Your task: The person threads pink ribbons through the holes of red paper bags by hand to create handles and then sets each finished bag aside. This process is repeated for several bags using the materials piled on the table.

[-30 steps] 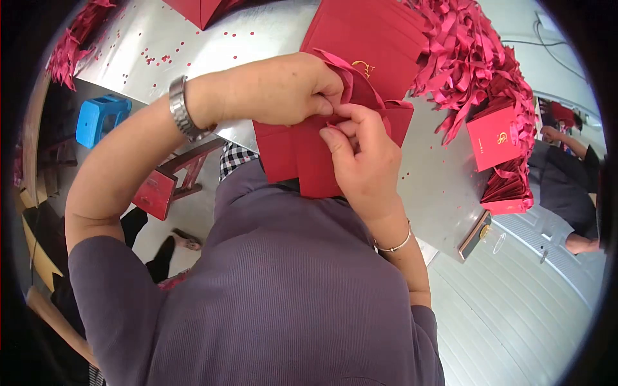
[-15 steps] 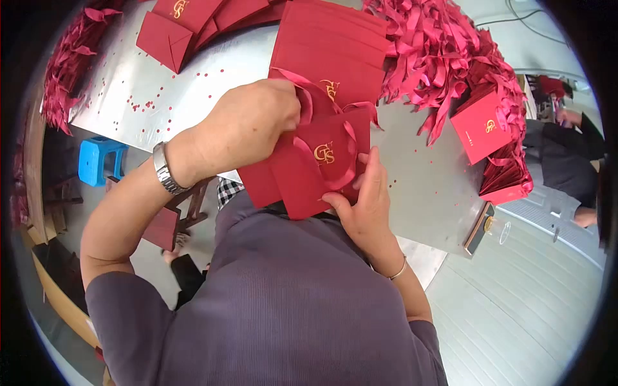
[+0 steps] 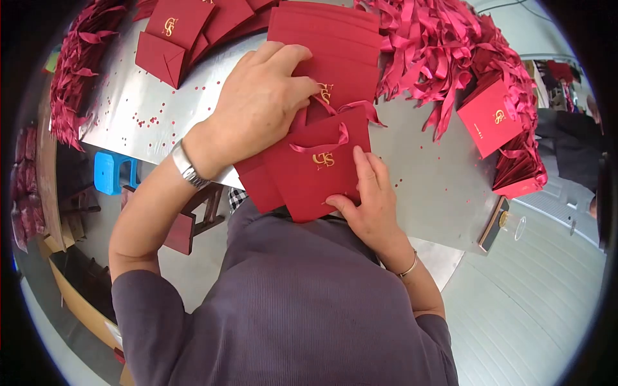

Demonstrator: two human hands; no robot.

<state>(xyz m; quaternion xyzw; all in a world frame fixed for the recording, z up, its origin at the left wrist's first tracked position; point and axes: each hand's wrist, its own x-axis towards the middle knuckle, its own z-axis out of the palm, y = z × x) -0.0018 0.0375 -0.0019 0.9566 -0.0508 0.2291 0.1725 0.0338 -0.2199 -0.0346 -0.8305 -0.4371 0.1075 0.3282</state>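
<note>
A small red paper bag (image 3: 318,183) with a gold logo and a ribbon handle (image 3: 320,147) lies slanted at the table's near edge, over other red bags. My right hand (image 3: 372,202) grips its right side, the thumb lying on the front near the lower corner. Above its upper left, my left hand (image 3: 267,96) is open, with fingers spread and bent over the red bags beneath. Those fingertips come close to a gold logo and a ribbon end; the thumb is hidden. A stack of flat red bags (image 3: 328,38) extends away behind both hands.
More red bags (image 3: 177,29) lie at the far left of the metal table (image 3: 418,206). Ribbon-handled bags (image 3: 428,55) are heaped at the right, others (image 3: 84,77) at the left edge. Small red dots litter the tabletop. A blue stool (image 3: 114,172) and a phone (image 3: 494,224) also show.
My left hand has opened from a closed grip by the ribbon and moved slightly up. The bag's ribbon handle now hangs flatter across its front. My right hand keeps its hold.
</note>
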